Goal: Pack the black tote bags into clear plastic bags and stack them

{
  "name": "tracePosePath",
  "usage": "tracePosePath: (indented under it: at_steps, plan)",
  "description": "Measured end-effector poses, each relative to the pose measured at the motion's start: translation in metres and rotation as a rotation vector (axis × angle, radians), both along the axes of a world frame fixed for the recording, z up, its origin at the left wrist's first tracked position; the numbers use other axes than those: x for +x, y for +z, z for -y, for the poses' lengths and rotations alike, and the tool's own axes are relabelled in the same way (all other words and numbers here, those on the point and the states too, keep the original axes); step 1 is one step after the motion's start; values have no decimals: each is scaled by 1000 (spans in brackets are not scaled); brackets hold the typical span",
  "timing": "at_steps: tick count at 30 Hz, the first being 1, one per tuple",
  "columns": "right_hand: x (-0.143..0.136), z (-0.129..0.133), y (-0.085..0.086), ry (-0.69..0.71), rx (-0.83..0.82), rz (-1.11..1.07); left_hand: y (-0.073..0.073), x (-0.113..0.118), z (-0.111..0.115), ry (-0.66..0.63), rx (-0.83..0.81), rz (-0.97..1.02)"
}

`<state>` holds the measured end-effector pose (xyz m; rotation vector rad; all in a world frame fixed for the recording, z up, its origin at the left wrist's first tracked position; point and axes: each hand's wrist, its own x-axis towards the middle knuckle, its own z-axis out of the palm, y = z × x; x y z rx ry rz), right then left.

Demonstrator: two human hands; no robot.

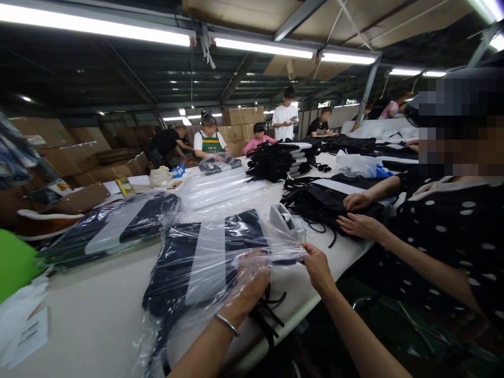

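Note:
A folded stack of black fabric (177, 244) with a pale band around it lies on the table, partly inside a clear plastic bag (281, 236). My left hand (254, 273), a bangle at its wrist, is under the film at the stack's right end. Its fingers are curled at the fabric, their tips blurred by the plastic. With thumb and finger, my right hand (317, 265) pinches the bag's edge and draws it out to the right. Black straps (270, 310) hang out below my left hand.
Another bagged black stack (114, 226) lies to the left. A tape dispenser (283, 218) stands just behind the bag. Clear plastic bags (220, 191) and black piles (279, 160) lie farther back. At right, a co-worker's hands (360, 218) rest on black fabric.

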<state>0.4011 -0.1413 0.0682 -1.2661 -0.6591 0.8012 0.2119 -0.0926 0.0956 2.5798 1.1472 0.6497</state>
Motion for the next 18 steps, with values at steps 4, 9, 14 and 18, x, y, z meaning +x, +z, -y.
tracePosePath:
  at_steps: [4, 9, 14, 18]
  plan:
    - [-14, -4, 9, -35, 149, -322, 13, -16, -2, 97, 26, 18]
    - [-11, -21, 14, -21, 92, -459, 19, -45, 9, -122, -19, 1]
    - [-19, -13, 12, 3, 37, -420, 21, -39, 17, -65, -2, -147]
    - [-34, 6, 27, -11, 68, -81, 0, -10, 29, -135, 33, -181]
